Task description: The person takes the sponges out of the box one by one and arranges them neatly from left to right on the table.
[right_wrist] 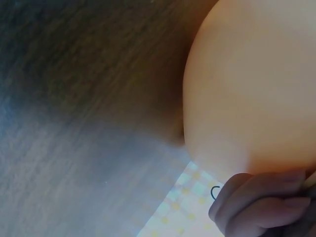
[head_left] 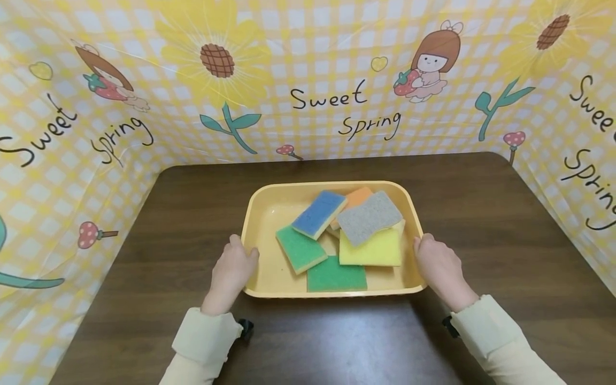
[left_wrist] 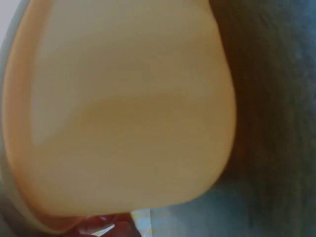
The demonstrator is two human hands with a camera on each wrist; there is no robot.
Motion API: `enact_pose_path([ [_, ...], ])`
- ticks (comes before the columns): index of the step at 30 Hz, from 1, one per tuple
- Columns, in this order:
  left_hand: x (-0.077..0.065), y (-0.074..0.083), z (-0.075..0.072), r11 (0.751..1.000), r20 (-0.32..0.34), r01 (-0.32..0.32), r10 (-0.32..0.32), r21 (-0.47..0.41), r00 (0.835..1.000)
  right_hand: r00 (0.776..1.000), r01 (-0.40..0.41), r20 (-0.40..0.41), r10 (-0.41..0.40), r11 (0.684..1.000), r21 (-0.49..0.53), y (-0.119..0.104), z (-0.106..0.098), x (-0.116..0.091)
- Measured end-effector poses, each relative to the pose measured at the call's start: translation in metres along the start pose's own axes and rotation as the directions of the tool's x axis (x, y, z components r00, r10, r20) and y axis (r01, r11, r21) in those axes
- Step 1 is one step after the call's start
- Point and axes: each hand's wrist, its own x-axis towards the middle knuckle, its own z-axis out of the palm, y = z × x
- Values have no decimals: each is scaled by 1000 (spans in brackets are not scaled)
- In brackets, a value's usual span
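A pale yellow plastic tray (head_left: 267,267) is held level between two hands over the middle of the table. At its left end, my left hand (head_left: 233,267) grips the rim, thumb on the inner side. The right hand (head_left: 439,262) grips the opposite end, its curled fingers (right_wrist: 266,197) against the tray wall in the right wrist view. Several scouring sponges lie heaped in the tray: a blue one (head_left: 320,213), a green one (head_left: 299,247), another green one (head_left: 337,274) at the near wall, a grey one (head_left: 368,216), a yellow one (head_left: 370,250) and a partly covered orange one (head_left: 358,197).
The dark brown wooden table (head_left: 183,224) spreads around the tray. Behind it and along both sides hangs a yellow checked cloth (head_left: 317,48) printed with flowers and lettering. Each forearm has a light sleeve (head_left: 207,337), with a small dark device (head_left: 246,327) at the left cuff.
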Motion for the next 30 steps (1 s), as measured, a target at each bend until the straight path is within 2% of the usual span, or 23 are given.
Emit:
enact_pose_path([
  [4, 7, 0, 2, 1000, -34, -13, 12, -26, 999, 1000, 12, -4, -12, 1000, -12, -1, -1, 1],
  [9, 11, -1, 6, 1000, -36, -9, 9, 0, 999, 998, -15, 64, 18, 999, -44, -4, -10, 3],
  [10, 11, -1, 7, 1000, -32, -11, 11, 10, 999, 999, -16, 35, 17, 999, -47, -5, -12, 3],
  [12, 12, 0, 7, 1000, -23, -12, 12, 22, 1000, 996, 15, -91, -18, 999, -40, -8, -18, 4],
  [13, 12, 0, 8, 1000, -21, -14, 14, 27, 1000, 984, 49, -171, -53, 998, -31, -10, -22, 5],
  [15, 13, 1, 8, 999, -27, -17, 18, 33, 999, 938, 156, -313, -151, 988, -9, -16, -29, 9],
  [17, 13, 1, 9, 999, -38, -20, 21, 37, 999, 894, 305, -349, -282, 952, 11, -24, -36, 16],
  [19, 14, 1, 9, 999, -44, -22, 24, 46, 999, 877, 424, -270, -398, 905, 42, -34, -44, 24],
  [21, 15, 1, 9, 998, -40, -21, 23, 51, 999, 865, 494, -145, -480, 866, 81, -42, -49, 32],
  [22, 15, 1, 9, 999, -36, -19, 21, 51, 999, 862, 506, -77, -501, 856, 104, -45, -51, 35],
  [26, 14, 2, 9, 998, -28, -7, 8, 58, 1000, 860, 478, 126, -495, 867, 139, -52, -51, 44],
  [30, 15, 4, 9, 998, -30, 3, -2, 64, 1000, 856, 444, 217, -469, 882, 155, -53, -51, 48],
])
